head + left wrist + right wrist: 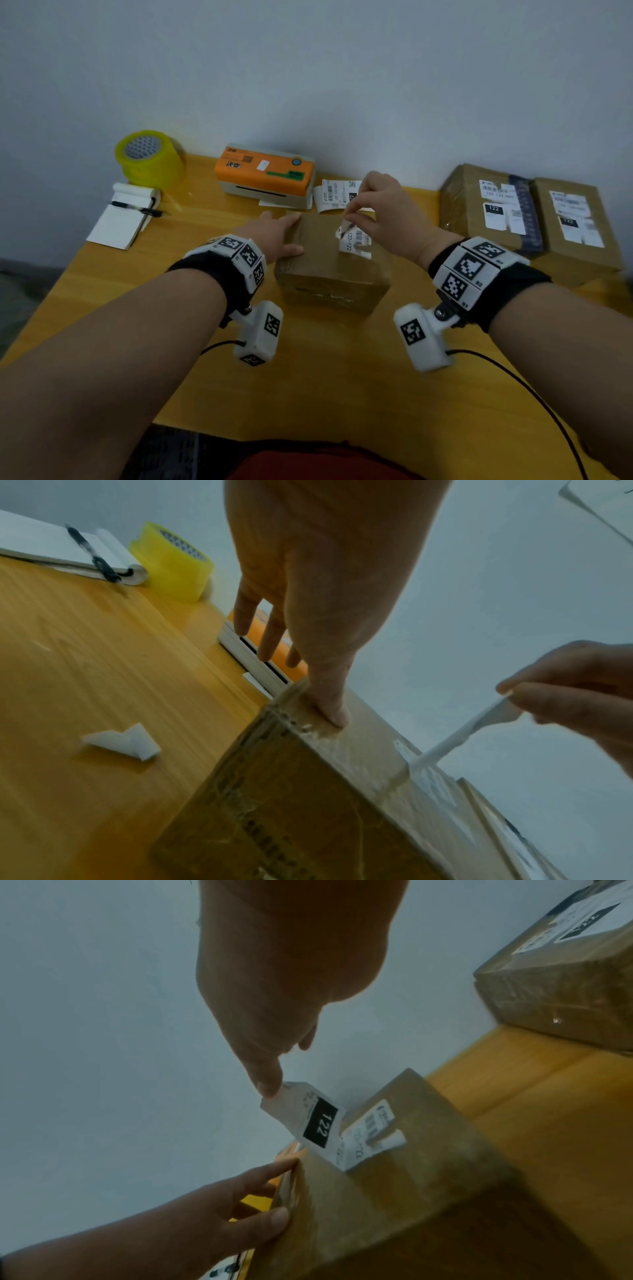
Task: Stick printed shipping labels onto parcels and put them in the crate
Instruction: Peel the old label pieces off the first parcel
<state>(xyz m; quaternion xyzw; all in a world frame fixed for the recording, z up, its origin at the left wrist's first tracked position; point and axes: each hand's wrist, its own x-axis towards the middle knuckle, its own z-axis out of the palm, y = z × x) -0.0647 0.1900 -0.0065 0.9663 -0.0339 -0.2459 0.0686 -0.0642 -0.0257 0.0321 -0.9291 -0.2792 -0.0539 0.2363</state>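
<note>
Two hands are working on one brown parcel (329, 263) that is sitting on the yellow table (308, 383), nearest the person. The left hand (274, 236) is lying spread against the parcel's left edge, fingers straight along the side and thumb pressing on the top, apparently steadying the box so it is not sliding under the pull from the other side. The right hand (373, 205) is hovering just above the top face, thumb and forefinger pinching the free end of a white shipping label (325, 1126). One end of that label is already touching the cardboard, while the pinched end, bearing a black "122" block, is standing tilted up off the surface; holding it this way is probably letting it be laid down gradually without creases. I cannot tell whether backing paper is coming away.

Further back, a strip of printed labels (337, 195) is lying beside the orange label printer (265, 171), near enough for the next one. Off to the right, two parcels already wearing labels (527, 212) are waiting side by side, well apart from the work. At the far left, a notepad with a pen (126, 216) and a yellow tape roll (150, 157) are sitting idle. No crate is showing in any view.
</note>
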